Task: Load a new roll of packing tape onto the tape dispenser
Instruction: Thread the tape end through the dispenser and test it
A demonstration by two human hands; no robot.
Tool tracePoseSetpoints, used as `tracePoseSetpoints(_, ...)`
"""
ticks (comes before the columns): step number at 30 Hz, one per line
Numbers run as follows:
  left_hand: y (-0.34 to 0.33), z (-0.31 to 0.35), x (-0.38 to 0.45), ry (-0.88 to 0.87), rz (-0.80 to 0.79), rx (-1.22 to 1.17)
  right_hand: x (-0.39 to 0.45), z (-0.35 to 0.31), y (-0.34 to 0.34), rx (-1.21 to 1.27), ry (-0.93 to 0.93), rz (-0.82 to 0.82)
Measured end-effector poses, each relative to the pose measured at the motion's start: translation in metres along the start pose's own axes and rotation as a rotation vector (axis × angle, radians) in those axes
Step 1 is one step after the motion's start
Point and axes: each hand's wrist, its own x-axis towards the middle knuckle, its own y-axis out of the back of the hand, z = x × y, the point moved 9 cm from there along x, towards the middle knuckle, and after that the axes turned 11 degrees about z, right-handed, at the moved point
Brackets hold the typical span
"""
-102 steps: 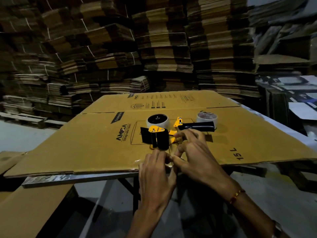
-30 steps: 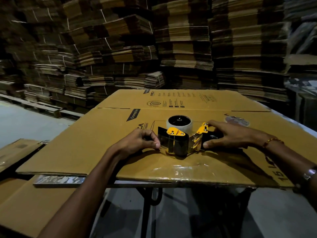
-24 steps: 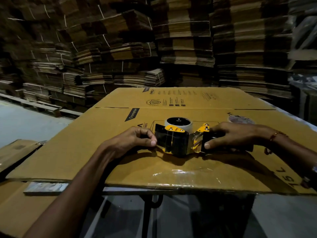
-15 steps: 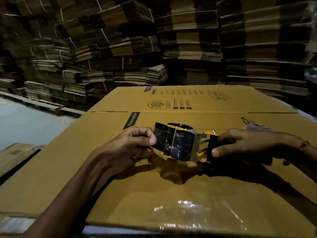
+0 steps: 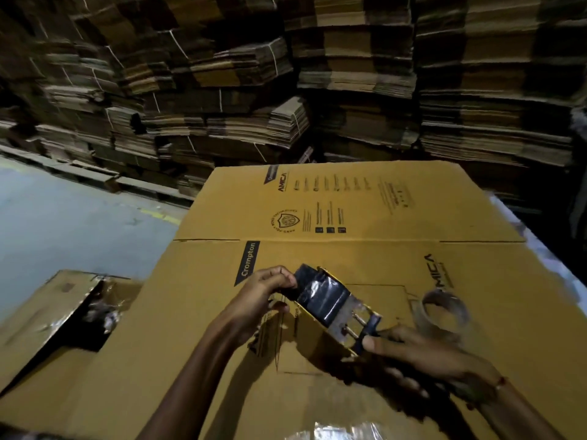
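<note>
The black and yellow tape dispenser is lifted above the flat cardboard sheet, tilted with its shiny front end up and left. My left hand pinches that front end with its fingertips. My right hand grips the handle at the lower right; the handle itself is hidden under the fingers. A roll of clear packing tape stands on the cardboard just right of the dispenser, apart from it. I cannot tell whether a roll sits on the dispenser's hub.
Tall stacks of flattened cartons fill the background. A torn cardboard box lies low at the left beside the grey floor. A patch of shiny clear film sits at the sheet's near edge.
Both hands lifted the dispenser off the cardboard and tilted it toward me. The camera moved closer and looks further down; the clear tape roll now shows at the right.
</note>
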Motion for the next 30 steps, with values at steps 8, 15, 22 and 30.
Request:
tracePoseSetpoints(8, -0.018, 0.002, -0.048, 0.295, 0.171, -0.117, -0.052, 0.014, -0.042, 0.268, -0.085, -0.019)
tracePoseSetpoints(15, -0.021, 0.017, -0.048, 0.329, 0.099, 0.040, -0.059, 0.013, -0.049, 0.299, -0.100, 0.003)
tracePoseSetpoints(22, -0.020, 0.021, -0.026, 0.358, 0.033, 0.011, -0.049, 0.007, -0.059, 0.314, -0.130, 0.053)
tracePoseSetpoints(30, -0.012, 0.007, 0.002, 0.429, -0.061, -0.013, -0.044, -0.006, -0.085, 0.375, -0.110, 0.147)
